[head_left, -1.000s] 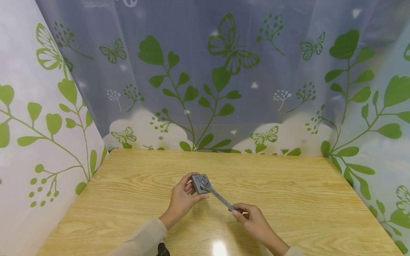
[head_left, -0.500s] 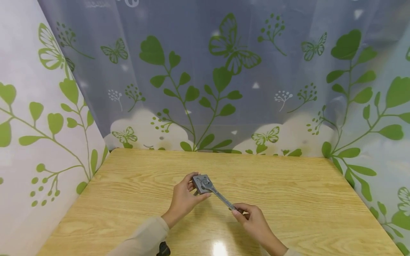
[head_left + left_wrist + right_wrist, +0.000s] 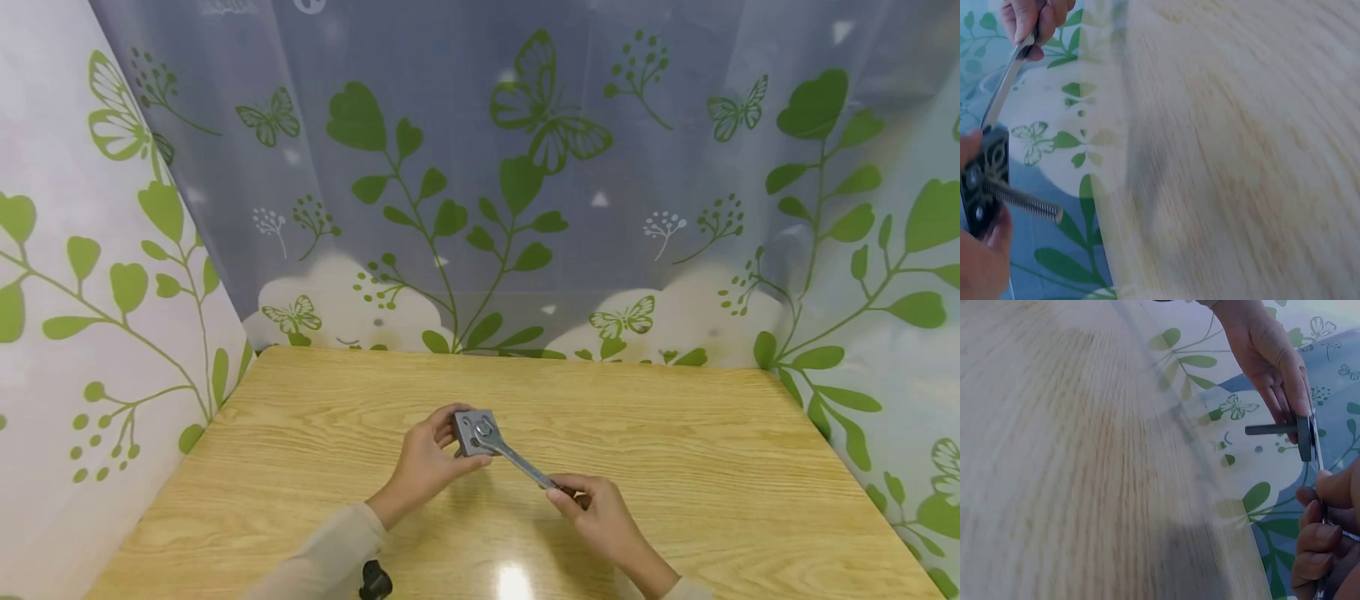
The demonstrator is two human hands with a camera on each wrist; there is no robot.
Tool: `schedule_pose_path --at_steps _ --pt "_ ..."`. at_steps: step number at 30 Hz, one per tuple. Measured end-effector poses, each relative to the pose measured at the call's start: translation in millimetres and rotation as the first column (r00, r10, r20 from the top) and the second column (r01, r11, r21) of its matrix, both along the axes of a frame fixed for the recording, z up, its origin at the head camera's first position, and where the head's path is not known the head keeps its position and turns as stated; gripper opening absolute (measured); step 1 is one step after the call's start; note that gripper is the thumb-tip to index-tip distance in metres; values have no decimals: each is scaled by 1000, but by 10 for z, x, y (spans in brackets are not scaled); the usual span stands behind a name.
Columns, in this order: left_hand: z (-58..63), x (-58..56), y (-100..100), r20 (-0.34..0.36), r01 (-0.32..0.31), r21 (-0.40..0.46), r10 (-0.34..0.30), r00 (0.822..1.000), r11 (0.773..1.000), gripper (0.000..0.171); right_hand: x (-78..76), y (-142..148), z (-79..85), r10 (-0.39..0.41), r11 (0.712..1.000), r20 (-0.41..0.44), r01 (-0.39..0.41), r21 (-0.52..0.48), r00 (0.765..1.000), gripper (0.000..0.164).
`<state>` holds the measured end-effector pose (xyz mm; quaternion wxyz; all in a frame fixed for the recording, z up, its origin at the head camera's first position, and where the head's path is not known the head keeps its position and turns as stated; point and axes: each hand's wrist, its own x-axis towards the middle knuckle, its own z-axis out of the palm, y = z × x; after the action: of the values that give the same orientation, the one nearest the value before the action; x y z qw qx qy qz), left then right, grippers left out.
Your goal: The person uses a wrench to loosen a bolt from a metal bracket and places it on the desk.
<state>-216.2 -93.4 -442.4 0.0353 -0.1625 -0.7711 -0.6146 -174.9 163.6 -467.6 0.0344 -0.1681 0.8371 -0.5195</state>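
My left hand (image 3: 427,458) grips a grey square metal plate (image 3: 464,435) with holes by its edges, held up above the table. A bolt goes through the plate; its hex head (image 3: 483,429) faces up, and its long threaded shank (image 3: 1032,203) sticks out behind. The shank (image 3: 1266,429) also shows in the right wrist view. A silver wrench (image 3: 525,467) has one end at the bolt head. The far end of its handle is pinched by my right hand (image 3: 603,512), thumb on top and fingers curled beneath. Those fingers partly hide that end.
The wood-grain table (image 3: 675,442) spreads below both hands. Patterned curtain (image 3: 465,208) with green leaves and butterflies closes off the back and both sides. By my left sleeve, a small black object (image 3: 375,581) is in view near the bottom edge.
The plate and wrench have shifted slightly to the right, and the right hand a little with them. The bolt head shows more plainly at the wrench's end now. Both hands keep their holds.
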Motion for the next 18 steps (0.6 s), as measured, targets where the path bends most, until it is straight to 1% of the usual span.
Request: schedule_pose_path --at_steps 3,6,10,12,14,15,18 --pt "21 -12 -52 24 76 4 -76 997 997 66 -52 69 15 28 1000 -27 -27 9 999 32" --pt "44 -23 -103 40 159 4 -159 986 987 67 -143 147 34 57 998 -72 -55 34 996 30" --pt "71 -45 -156 49 269 -4 -269 962 963 69 -340 252 80 94 992 -144 -80 102 985 27" --pt "82 -58 -167 55 313 -10 -312 948 950 69 -466 300 124 132 983 -183 -105 149 974 26" --pt "87 -67 -174 73 354 -6 -353 933 935 70 -594 344 183 186 969 -232 -140 203 955 26" --pt "89 -70 -175 80 374 -7 -372 925 927 70 -655 362 214 221 959 -259 -161 232 940 26" --pt "99 -72 -175 110 427 -15 -423 899 904 71 -830 399 332 347 915 -313 -245 321 884 26"
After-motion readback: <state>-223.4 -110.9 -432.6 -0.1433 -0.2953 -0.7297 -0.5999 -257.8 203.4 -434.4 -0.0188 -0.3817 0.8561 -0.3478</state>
